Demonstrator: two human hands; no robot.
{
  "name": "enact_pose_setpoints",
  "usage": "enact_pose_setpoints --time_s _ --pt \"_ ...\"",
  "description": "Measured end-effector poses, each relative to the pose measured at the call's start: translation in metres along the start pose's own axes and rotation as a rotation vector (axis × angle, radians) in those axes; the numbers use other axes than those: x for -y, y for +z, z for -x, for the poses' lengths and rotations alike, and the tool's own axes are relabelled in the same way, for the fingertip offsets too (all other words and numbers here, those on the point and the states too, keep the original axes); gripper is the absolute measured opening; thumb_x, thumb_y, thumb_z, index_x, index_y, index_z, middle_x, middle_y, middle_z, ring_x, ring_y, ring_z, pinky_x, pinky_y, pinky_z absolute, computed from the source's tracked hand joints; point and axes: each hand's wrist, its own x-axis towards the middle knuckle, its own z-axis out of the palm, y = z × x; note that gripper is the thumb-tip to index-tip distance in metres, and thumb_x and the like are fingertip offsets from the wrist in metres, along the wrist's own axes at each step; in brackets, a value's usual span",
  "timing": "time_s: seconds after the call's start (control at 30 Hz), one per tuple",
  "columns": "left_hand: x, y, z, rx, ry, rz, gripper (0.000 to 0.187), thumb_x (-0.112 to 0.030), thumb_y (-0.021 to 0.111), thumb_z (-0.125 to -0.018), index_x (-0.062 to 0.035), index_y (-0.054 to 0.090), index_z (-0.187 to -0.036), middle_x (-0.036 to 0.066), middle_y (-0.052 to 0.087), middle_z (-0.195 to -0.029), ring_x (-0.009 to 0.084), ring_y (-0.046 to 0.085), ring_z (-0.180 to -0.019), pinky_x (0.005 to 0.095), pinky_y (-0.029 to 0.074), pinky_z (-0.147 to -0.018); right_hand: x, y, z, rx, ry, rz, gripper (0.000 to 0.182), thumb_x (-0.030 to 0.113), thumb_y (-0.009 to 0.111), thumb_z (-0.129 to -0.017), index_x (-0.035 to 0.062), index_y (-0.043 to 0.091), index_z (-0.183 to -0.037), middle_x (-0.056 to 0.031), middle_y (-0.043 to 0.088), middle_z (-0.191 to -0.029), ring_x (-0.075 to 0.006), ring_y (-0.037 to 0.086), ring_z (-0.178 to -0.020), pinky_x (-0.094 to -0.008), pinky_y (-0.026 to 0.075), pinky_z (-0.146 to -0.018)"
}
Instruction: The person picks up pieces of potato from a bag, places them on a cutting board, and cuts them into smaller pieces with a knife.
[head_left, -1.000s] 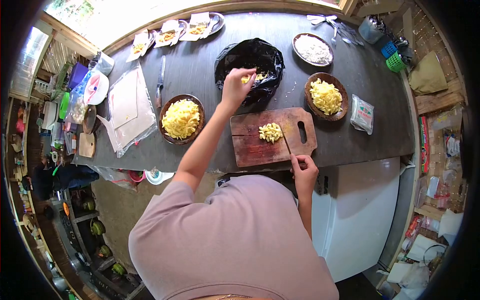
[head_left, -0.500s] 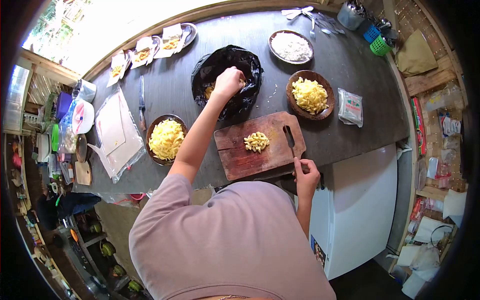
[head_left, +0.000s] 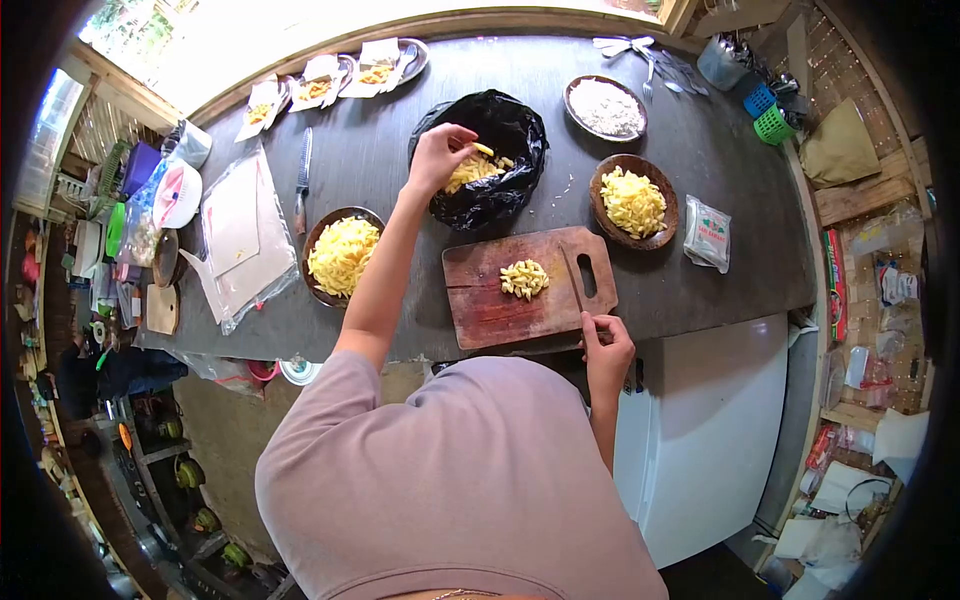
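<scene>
My left hand (head_left: 438, 160) is above a black plastic bag (head_left: 530, 190), pinching a pale yellow strip (head_left: 483, 149) like a cut potato or fruit piece. More yellow pieces (head_left: 476, 173) lie inside the bag. Low at the board's right edge, my right hand (head_left: 606, 350) is closed around a thin knife (head_left: 575, 281), its blade pointing away across the wooden cutting board (head_left: 478, 318). A small heap of short yellow pieces (head_left: 524, 279) sits mid-board. Brown bowls of yellow strips flank the board, one bowl at left (head_left: 318, 292) and another bowl at right (head_left: 665, 190).
A bowl of white grated food (head_left: 605, 107) stands farther back, with a white packet (head_left: 708, 236) at right. Another knife (head_left: 303, 180) and plastic-wrapped sheets (head_left: 232, 225) lie left. Plates with paper and food (head_left: 375, 75) line the back edge, forks and spoons (head_left: 650, 65) right of them.
My left hand has risen from inside the bag and moved toward its left side, now with a yellow strip between the fingers. My right hand keeps the knife at the board's edge.
</scene>
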Motion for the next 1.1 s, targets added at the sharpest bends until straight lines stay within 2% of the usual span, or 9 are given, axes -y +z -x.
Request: enact_pose_setpoints --time_s 0.37,0.43,0.47,0.53,0.6,0.67,0.8,0.9,1.1 --pt "-0.042 -0.005 0.079 -0.263 0.043 0.104 0.026 -0.006 0.085 -0.092 -0.0057 0.081 -0.117 0.006 0.079 -0.105 0.0121 0.073 -0.09 0.0273 0.058 -0.078 0.0 0.001 0.02 0.069 -0.011 0.0 0.021 0.02 0.082 -0.099 0.0025 0.072 -0.093 -0.0003 0.071 -0.081 -0.0072 0.067 -0.061 -0.0232 0.046 -0.047" --pt "-0.055 -0.005 0.098 -0.289 0.067 0.081 0.025 -0.005 0.084 -0.093 -0.0055 0.081 -0.118 0.007 0.079 -0.106 0.0121 0.073 -0.091 0.0276 0.058 -0.078 0.014 0.004 0.026 0.147 0.049 -0.003 0.023 0.017 0.082 -0.097 -0.0026 0.072 -0.091 -0.0049 0.07 -0.085 -0.0118 0.068 -0.065 -0.0279 0.052 -0.061" --pt "-0.06 -0.005 0.106 -0.319 0.105 0.066 0.025 -0.005 0.084 -0.093 -0.0052 0.081 -0.118 0.007 0.078 -0.106 0.0121 0.073 -0.091 0.0278 0.058 -0.077 0.014 0.008 0.028 0.151 0.055 -0.007 0.023 0.017 0.082 -0.097 -0.0026 0.072 -0.091 -0.0049 0.07 -0.085 -0.0118 0.068 -0.065 -0.0279 0.052 -0.061" --pt "-0.065 -0.004 0.123 -0.312 0.078 0.061 0.026 -0.004 0.084 -0.093 -0.0052 0.081 -0.119 0.008 0.078 -0.108 0.0123 0.072 -0.091 0.028 0.058 -0.077 0.012 0.014 0.03 0.293 0.022 -0.012 0.021 0.017 0.082 -0.097 -0.002 0.075 -0.093 -0.0065 0.072 -0.088 -0.0125 0.069 -0.066 -0.0289 0.053 -0.062" --pt "-0.067 -0.002 0.139 -0.353 0.112 0.057 0.027 -0.004 0.085 -0.092 -0.006 0.081 -0.119 0.007 0.078 -0.108 0.0131 0.072 -0.09 0.0285 0.058 -0.078 0.006 0.019 0.028 0.335 0.013 0.001 0.019 0.017 0.083 -0.096 -0.0012 0.077 -0.096 -0.0076 0.073 -0.091 -0.0137 0.07 -0.068 -0.0298 0.053 -0.063" --pt "-0.066 -0.001 0.155 -0.364 0.149 0.005 0.029 -0.003 0.085 -0.091 -0.0066 0.081 -0.119 0.008 0.077 -0.108 0.0152 0.073 -0.092 0.0293 0.057 -0.079 -0.004 0.025 0.024 0.357 -0.164 0.049 0.018 0.017 0.083 -0.095 -0.0005 0.078 -0.099 -0.0082 0.074 -0.093 -0.0154 0.071 -0.071 -0.0313 0.055 -0.064" --pt "-0.078 0.006 0.188 -0.401 0.145 -0.084 0.03 -0.002 0.085 -0.09 -0.0071 0.081 -0.119 0.01 0.076 -0.109 0.0194 0.073 -0.096 0.0313 0.057 -0.081 -0.005 0.031 0.021 0.403 -0.154 -0.005 0.018 0.016 0.083 -0.094 -0.0006 0.078 -0.1 -0.0094 0.074 -0.097 -0.0174 0.072 -0.073 -0.0318 0.055 -0.063" --pt "-0.084 0.015 0.212 -0.448 0.131 -0.134 0.032 0.0 0.086 -0.087 -0.0074 0.081 -0.117 0.009 0.075 -0.107 0.024 0.073 -0.096 0.0353 0.059 -0.085 0.003 0.028 0.025 0.418 -0.042 -0.055 0.019 0.016 0.082 -0.095 -0.0015 0.078 -0.102 -0.0105 0.073 -0.1 -0.0171 0.073 -0.072 -0.0308 0.056 -0.059" --pt "-0.094 0.044 0.256 -0.389 0.205 -0.182 0.031 0.0 0.086 -0.084 -0.0082 0.081 -0.113 0.01 0.074 -0.108 0.0289 0.072 -0.098 0.0391 0.059 -0.086 -0.008 0.022 0.027 0.384 0.017 -0.11 0.02 0.015 0.08 -0.098 -0.0022 0.077 -0.106 -0.0087 0.072 -0.103 -0.0151 0.074 -0.072 -0.0288 0.057 -0.053"
